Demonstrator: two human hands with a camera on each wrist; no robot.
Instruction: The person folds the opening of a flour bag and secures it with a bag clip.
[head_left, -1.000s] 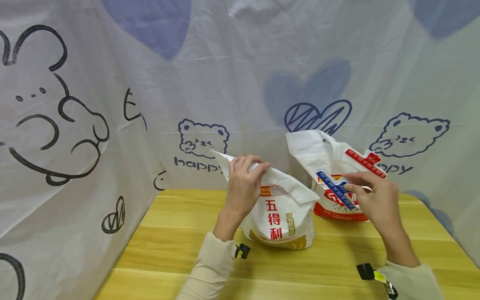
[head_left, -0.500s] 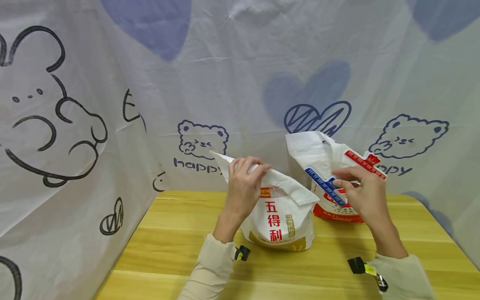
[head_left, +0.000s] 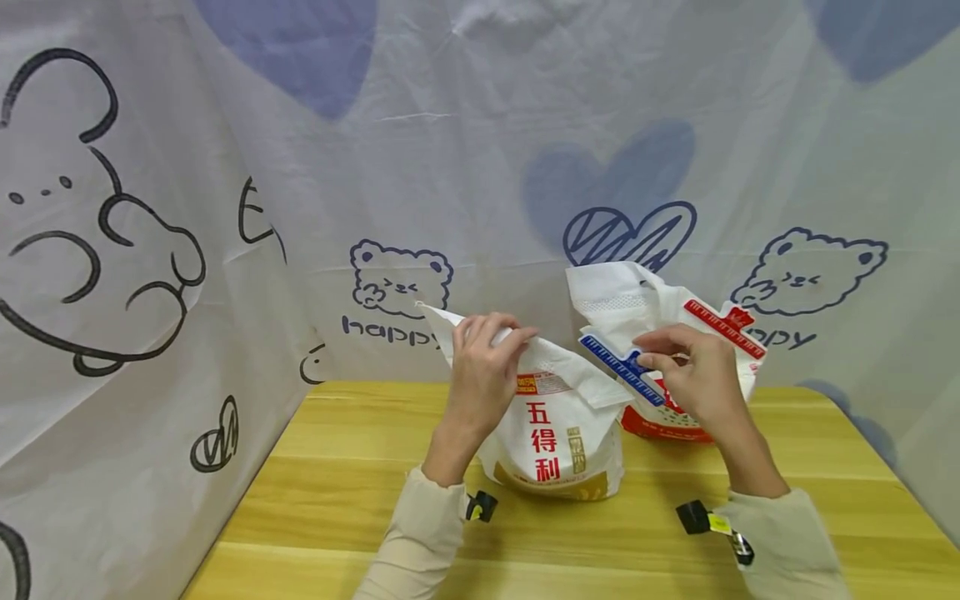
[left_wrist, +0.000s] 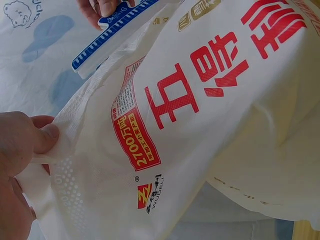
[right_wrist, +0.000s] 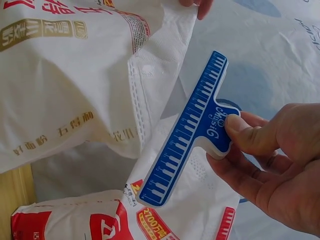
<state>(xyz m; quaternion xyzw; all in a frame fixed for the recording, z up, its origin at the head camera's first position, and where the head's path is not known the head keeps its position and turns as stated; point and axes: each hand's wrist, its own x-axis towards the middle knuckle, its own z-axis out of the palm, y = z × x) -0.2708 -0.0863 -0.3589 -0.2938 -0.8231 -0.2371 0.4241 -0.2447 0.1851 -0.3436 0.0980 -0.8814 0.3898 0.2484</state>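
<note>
A white flour bag (head_left: 558,433) with red lettering stands on the table, its top folded over. My left hand (head_left: 483,367) grips that bag's top edge; in the left wrist view the thumb presses the fabric. My right hand (head_left: 693,371) pinches a blue clip (head_left: 622,371) with a piano-key pattern by its handle. In the right wrist view the clip (right_wrist: 185,135) is held apart from the bag's folded corner (right_wrist: 145,95). Behind it stands a second white and red flour bag (head_left: 663,429), with a red clip (head_left: 726,327) on its top edge.
The wooden table (head_left: 315,483) carries both bags near its back edge. A white cloth (head_left: 480,167) printed with hearts and bears hangs behind and along the left side. Small black wrist cameras sit at both sleeves.
My right hand has moved left with the blue clip, bringing it closer to the front bag. The left hand keeps its hold on the bag top.
</note>
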